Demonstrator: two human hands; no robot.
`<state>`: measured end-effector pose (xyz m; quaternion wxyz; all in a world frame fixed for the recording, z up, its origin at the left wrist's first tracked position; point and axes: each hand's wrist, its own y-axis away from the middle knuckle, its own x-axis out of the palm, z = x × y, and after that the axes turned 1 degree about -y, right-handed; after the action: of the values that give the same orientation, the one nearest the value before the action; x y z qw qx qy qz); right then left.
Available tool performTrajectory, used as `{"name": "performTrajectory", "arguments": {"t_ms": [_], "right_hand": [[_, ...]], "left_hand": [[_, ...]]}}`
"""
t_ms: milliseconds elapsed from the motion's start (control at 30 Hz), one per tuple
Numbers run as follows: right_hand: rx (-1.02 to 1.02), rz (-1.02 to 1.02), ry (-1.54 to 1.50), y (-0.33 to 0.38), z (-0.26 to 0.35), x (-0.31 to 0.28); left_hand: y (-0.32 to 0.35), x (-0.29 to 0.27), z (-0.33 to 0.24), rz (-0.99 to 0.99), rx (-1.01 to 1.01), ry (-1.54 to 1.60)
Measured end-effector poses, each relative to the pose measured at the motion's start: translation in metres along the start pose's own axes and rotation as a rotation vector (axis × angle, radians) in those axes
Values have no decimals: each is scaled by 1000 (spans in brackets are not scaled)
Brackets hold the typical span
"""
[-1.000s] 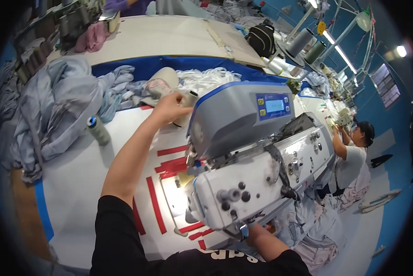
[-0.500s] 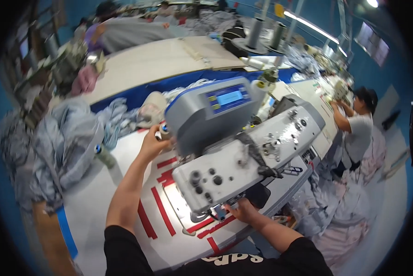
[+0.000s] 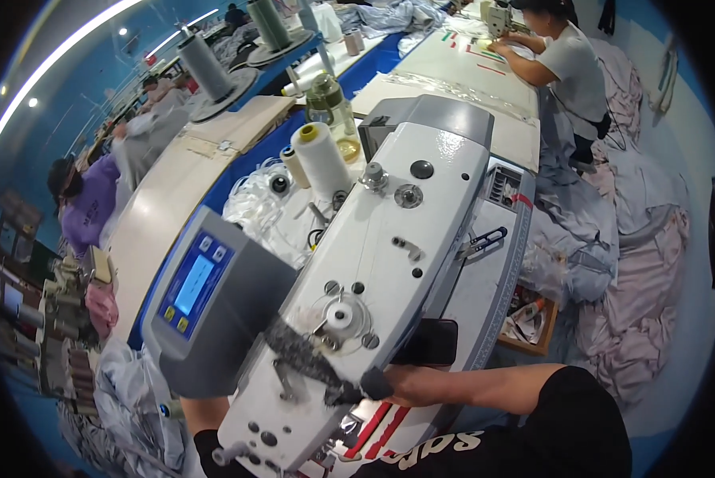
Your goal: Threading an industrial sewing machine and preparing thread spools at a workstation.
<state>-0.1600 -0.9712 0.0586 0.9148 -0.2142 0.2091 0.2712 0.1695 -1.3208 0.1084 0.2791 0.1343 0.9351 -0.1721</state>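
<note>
Fingers of the right hand (image 3: 406, 386) are mostly hidden behind the arm of a white sewing machine (image 3: 373, 263) and a dark cloth strip (image 3: 306, 358) tied round it, so whether they are apart, together or clamped on something cannot be told. Just beside that hand lies a flat black object (image 3: 436, 341) with rounded corners. The left hand is out of sight behind a grey control box (image 3: 250, 283) with a lit blue screen; only part of the left forearm (image 3: 204, 413) shows below the box, and its fingers cannot be judged. The machine runs diagonally through the centre, from lower left to upper right. Red strips (image 3: 385, 430) mark the surface beneath the right forearm. Farther out are small snips (image 3: 485, 241) right of the machine, a white thread cone (image 3: 320, 163) to its left, and heaped pale fabric (image 3: 628, 271) at far right, near a seated co-worker in a light shirt (image 3: 578, 76).
</note>
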Motion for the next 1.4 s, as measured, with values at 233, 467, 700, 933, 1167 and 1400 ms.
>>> {"name": "performTrajectory", "arguments": {"t_ms": [233,467,700,933,1167,1400], "right_hand": [[-122,-103,-6,0,-12,6],[-126,-94,45,-4,-14,15],[108,206,182,27,-53,44],[220,281,50,39,-72,45],[230,186,-16,36,-65,42],[-109,-160,177,14,-43,32]], "left_hand": [[-56,56,-24,-30,3,-42],[-75,109,-12,207,236,-432],[-69,139,-16,201,119,-526],[-83,135,32,121,247,-335],[-74,143,36,-32,4,-507],[66,143,28,-400,-84,295]]}}
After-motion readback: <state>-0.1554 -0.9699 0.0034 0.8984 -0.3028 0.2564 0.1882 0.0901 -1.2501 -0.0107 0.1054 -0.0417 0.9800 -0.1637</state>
